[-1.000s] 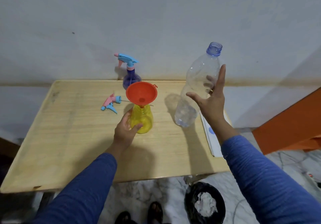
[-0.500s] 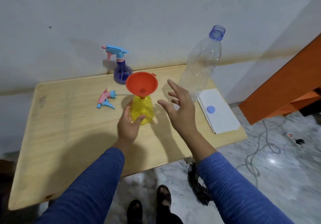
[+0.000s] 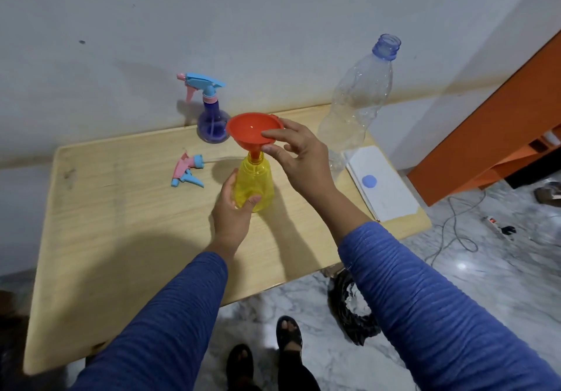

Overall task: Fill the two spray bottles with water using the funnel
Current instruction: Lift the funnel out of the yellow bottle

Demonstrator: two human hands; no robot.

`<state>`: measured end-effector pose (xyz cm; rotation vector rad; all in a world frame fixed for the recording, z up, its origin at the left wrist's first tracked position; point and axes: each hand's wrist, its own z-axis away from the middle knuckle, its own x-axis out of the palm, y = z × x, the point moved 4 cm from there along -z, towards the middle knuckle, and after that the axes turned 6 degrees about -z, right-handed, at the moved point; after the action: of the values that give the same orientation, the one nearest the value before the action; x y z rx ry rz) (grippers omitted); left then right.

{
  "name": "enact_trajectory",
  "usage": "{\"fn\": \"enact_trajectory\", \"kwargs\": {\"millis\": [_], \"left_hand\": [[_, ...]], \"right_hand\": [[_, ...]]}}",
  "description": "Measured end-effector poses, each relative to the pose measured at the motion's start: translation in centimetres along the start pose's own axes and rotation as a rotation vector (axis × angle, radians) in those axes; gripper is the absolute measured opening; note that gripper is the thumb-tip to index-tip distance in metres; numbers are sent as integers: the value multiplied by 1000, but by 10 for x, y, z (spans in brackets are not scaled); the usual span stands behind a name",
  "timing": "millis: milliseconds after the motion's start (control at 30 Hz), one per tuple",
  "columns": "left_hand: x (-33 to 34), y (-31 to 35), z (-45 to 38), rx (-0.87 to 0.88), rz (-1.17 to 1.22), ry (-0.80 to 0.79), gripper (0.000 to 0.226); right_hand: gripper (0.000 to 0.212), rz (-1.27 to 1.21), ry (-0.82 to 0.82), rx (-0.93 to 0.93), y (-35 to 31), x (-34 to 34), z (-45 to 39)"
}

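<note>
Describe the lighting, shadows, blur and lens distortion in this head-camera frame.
Head view: soft, dim indoor light; both arms throw broad shadows across the wooden table, and the purple spray bottle shadows the wall behind it. A small glare spot shines on the marble floor. Wide-angle bending tilts the clear bottle and the table edges. The hands, funnel and yellow bottle look sharp, with little motion blur.

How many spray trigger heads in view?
2: one screwed on the purple bottle by the wall, trigger head; one loose trigger head lying on the table, left of the yellow bottle.
</note>
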<state>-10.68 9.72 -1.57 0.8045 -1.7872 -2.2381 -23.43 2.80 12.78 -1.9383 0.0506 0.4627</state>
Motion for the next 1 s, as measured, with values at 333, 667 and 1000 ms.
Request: {"fn": "enact_trajectory", "kwargs": {"millis": [333,667,1000], "left_hand": [[-1,1,0,13,-44,-7,70],[-1,0,-1,4,-41,-8,69],[-1,-3,-2,11,-49,-14,71]], "right_hand": [[27,53,-17,-4,-12,-4,-5],[28,105,-49,-5,-13,-4,-5],[14,-271,114,186,2,-8,-29]]}}
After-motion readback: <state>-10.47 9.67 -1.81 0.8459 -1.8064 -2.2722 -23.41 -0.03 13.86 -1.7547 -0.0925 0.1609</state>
